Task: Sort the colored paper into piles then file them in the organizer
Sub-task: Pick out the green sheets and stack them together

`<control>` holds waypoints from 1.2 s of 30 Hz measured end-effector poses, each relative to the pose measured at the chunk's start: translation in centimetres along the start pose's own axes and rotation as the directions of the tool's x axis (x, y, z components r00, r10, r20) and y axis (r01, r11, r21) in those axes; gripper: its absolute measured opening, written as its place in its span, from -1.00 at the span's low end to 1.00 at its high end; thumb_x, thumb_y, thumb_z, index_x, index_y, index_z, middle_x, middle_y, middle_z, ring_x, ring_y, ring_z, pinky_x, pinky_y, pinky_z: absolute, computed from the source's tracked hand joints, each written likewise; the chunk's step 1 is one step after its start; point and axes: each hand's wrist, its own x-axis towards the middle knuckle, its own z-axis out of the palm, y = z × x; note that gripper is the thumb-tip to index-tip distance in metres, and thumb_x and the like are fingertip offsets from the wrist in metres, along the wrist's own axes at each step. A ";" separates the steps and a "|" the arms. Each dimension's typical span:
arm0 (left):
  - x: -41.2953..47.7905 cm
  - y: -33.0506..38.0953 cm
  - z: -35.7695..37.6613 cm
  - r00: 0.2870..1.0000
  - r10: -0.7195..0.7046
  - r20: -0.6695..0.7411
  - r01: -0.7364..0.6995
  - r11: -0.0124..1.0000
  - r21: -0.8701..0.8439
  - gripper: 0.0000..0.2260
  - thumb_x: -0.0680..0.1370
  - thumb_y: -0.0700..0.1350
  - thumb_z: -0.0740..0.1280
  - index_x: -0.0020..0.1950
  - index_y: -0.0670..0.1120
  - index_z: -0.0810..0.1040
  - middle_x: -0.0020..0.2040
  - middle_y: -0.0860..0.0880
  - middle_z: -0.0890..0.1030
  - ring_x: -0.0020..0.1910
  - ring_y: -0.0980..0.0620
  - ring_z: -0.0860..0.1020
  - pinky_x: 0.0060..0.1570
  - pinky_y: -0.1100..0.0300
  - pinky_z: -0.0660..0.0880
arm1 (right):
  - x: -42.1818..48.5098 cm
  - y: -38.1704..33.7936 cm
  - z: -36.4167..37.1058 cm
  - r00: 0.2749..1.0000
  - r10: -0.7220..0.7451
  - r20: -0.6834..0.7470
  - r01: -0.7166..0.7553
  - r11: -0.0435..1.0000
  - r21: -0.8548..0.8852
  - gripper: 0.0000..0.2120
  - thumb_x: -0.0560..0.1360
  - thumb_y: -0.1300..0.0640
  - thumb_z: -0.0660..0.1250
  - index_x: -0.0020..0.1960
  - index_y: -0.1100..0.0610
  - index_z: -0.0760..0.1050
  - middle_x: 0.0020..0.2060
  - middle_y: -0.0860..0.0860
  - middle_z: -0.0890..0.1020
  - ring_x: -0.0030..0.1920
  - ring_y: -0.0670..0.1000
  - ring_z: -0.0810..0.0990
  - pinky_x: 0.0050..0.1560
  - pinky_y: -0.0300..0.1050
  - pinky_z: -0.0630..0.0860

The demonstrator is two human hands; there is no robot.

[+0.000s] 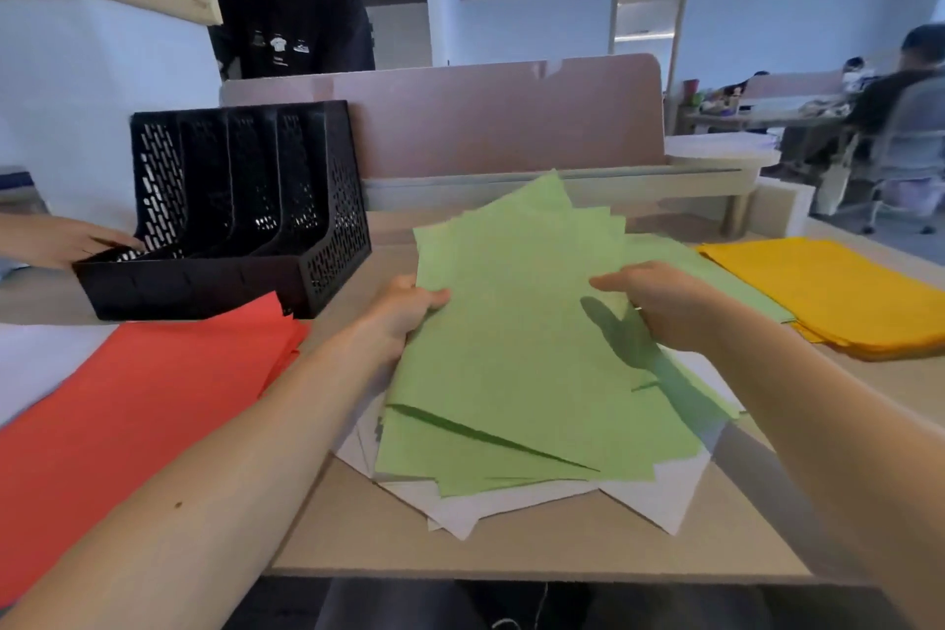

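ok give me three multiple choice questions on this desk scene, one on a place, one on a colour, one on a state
1. Where does the orange-yellow paper pile lie?
A. right side of the desk
B. inside the organizer
C. under the red sheets

2. What colour are the sheets under the fanned light green paper stack?
A. blue
B. white
C. black

3. What state are the black mesh plastic file organizer slots in?
A. stuffed with red paper
B. holding green paper
C. empty

Answers: 1 A, it lies at the right edge. 2 B, white paper sheets poke out below. 3 C, no paper shows in any slot.
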 end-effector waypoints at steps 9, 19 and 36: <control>1.2 -2.0 0.5 0.990 -0.042 -0.138 0.062 0.987 0.147 -0.85 0.55 -0.36 0.23 -0.12 -0.17 0.54 -0.05 -0.23 0.63 -0.17 -0.15 0.62 -0.09 -0.05 0.58 | -0.3 3.4 0.5 0.993 0.045 -0.110 -0.086 0.911 -0.403 -0.81 0.51 0.16 0.32 -0.21 0.26 0.47 -0.34 0.15 0.53 -0.36 0.11 0.50 -0.31 -0.11 0.43; -0.5 -1.4 1.2 0.991 0.098 0.093 -0.096 0.995 -0.020 -0.64 0.50 -0.40 0.39 0.26 -0.17 0.48 0.12 -0.19 0.66 -0.10 -0.08 0.67 -0.19 0.05 0.63 | -0.9 3.2 0.4 1.000 0.015 0.009 -0.010 0.924 -0.381 -0.58 0.46 -0.16 0.40 -0.15 0.24 0.53 -0.33 0.10 0.43 -0.39 0.03 0.37 -0.39 -0.16 0.29; -3.9 8.6 0.9 0.791 0.611 -0.042 -0.612 0.789 -0.056 -0.51 0.40 -0.29 0.55 0.19 -0.07 0.38 0.04 -0.04 0.64 -0.05 0.05 0.67 0.01 -0.07 0.62 | -2.0 -6.7 -0.6 0.877 -0.474 -0.081 0.472 0.815 0.337 -0.70 0.42 0.34 0.45 0.14 0.21 0.60 0.03 0.12 0.71 0.00 0.12 0.70 0.02 0.05 0.63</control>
